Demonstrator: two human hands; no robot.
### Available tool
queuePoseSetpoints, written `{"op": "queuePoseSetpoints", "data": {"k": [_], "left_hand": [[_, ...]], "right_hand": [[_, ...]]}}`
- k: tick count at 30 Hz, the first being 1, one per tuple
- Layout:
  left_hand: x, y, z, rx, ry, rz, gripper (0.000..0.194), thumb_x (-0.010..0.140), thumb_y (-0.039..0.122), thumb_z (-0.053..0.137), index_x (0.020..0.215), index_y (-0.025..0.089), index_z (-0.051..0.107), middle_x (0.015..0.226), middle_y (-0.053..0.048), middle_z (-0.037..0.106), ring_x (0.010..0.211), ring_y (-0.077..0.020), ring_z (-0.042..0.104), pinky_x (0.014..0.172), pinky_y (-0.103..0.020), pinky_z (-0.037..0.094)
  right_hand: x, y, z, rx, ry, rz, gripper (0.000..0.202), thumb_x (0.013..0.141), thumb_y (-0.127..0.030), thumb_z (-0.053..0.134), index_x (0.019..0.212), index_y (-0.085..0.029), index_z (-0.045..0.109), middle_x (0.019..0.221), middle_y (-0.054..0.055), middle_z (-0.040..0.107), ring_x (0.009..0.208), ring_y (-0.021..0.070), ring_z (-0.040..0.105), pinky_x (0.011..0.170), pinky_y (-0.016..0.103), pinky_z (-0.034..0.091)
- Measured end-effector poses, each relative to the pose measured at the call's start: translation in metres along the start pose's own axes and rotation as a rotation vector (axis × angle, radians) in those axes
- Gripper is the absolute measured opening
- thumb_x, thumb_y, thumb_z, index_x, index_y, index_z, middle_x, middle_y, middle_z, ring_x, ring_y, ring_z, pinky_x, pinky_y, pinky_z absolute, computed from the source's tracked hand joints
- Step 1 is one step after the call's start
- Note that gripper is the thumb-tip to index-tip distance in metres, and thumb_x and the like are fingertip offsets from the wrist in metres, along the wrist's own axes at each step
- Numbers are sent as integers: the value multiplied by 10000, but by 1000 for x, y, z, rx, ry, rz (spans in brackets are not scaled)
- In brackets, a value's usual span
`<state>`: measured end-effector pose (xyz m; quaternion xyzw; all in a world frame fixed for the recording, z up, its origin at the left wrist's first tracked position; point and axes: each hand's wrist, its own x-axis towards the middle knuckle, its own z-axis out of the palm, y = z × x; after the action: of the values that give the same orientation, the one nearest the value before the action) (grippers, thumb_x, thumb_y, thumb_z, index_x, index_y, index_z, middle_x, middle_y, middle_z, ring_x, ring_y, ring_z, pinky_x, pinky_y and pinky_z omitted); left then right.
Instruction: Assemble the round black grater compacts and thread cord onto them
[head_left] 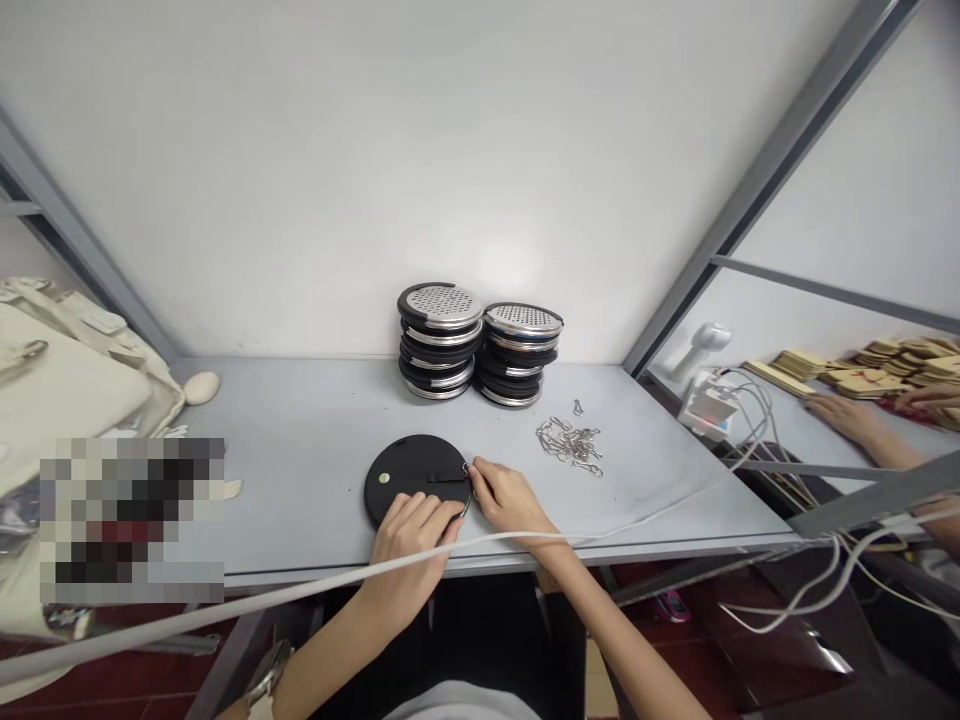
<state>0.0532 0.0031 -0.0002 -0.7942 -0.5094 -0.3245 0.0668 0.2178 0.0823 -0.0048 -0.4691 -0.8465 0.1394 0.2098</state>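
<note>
A round black disc (401, 463) lies face down on the grey table, with a small yellow-green sticker and a short black strap (445, 477) on its surface. My left hand (415, 545) grips its near edge, fingers on top and the thumb at the rim. At the strap's end, by the disc's right edge, my right hand (511, 497) pinches a small metal clip (466, 468), mostly hidden by the fingertips. To the right lies a loose heap of metal snap clips (570, 442), with a single clip (577, 407) just behind it.
Two stacks of round discs with perforated metal faces, a left stack (441, 340) and a right stack (519, 350), stand against the wall. A white cable (300, 590) crosses in front of my arms. A cream bag (75, 370) is at left; another person's hand (847, 420) is at right.
</note>
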Motion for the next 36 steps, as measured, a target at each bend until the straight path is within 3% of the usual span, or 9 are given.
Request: {"op": "queuePoseSetpoints", "data": {"k": [7, 11, 13, 16, 18, 20, 24, 29, 36], "left_hand": [[14, 1, 15, -96, -57, 8, 258, 925, 146, 410, 1054, 201, 626, 806, -10, 645, 723, -137, 592, 735, -300, 447], [29, -11, -5, -186, -202, 40, 298, 912, 259, 492, 1204, 221, 542, 992, -26, 650, 891, -161, 606, 915, -350, 433], [35, -28, -22, -190, -316, 99, 471, 880, 363, 557, 1320, 234, 451, 1200, -60, 579, 1126, -206, 520, 1002, -377, 382], [37, -59, -38, -135, -385, 88, 813, 756, 532, 657, 1433, 246, 308, 1382, -109, 435, 1261, -276, 401, 1020, -418, 359], [33, -76, -38, -91, -410, 95, 1080, 647, 625, 698, 1488, 218, 155, 1460, -151, 331, 1336, -329, 304, 1050, -466, 316], [28, -85, -33, -48, -435, 115, 1198, 594, 648, 714, 1499, 201, 69, 1503, -171, 248, 1377, -354, 226, 1071, -496, 271], [23, -80, -23, 22, -424, 99, 1122, 647, 630, 675, 1498, 202, 82, 1520, -170, 201, 1390, -352, 190, 1074, -501, 257], [17, -61, -18, 86, -351, 73, 1025, 708, 662, 603, 1492, 191, 141, 1499, -184, 244, 1374, -361, 224, 1052, -507, 282], [-14, -41, -2, 215, -139, -40, 830, 798, 607, 538, 1457, 168, 288, 1496, -159, 293, 1366, -368, 261, 1028, -501, 333]], "right_hand": [[1, 0, 0, 32, 13, 47, 265, 979, -256, 327, 795, -196, 508, 662, 2, 593, 580, 130, 526, 566, 226, 287], [2, 0, -1, 76, 4, 54, 266, 978, -266, 332, 786, -201, 504, 665, -2, 597, 584, 129, 534, 563, 217, 292], [1, 1, -1, 85, 9, 45, 278, 983, -279, 319, 788, -204, 501, 666, -5, 596, 590, 129, 537, 567, 215, 294], [1, 2, -1, 77, 15, 37, 293, 988, -289, 304, 788, -207, 502, 659, -7, 592, 589, 130, 537, 567, 217, 293], [0, 2, -1, 70, 14, 32, 296, 989, -287, 303, 787, -208, 504, 658, -7, 590, 586, 130, 536, 567, 221, 290], [0, 1, -2, 68, 12, 34, 298, 988, -284, 304, 784, -207, 507, 651, -9, 584, 579, 130, 531, 565, 225, 286], [1, 0, -3, 83, 16, 53, 290, 981, -277, 311, 791, -203, 517, 642, -9, 572, 566, 130, 513, 556, 231, 280], [0, 1, -1, 93, 26, 59, 238, 962, -256, 344, 795, -206, 506, 632, -17, 559, 554, 128, 494, 551, 228, 273], [0, 3, -1, 67, 12, 33, 274, 987, -277, 293, 828, -210, 505, 681, -1, 585, 602, 140, 534, 582, 227, 295]]}}
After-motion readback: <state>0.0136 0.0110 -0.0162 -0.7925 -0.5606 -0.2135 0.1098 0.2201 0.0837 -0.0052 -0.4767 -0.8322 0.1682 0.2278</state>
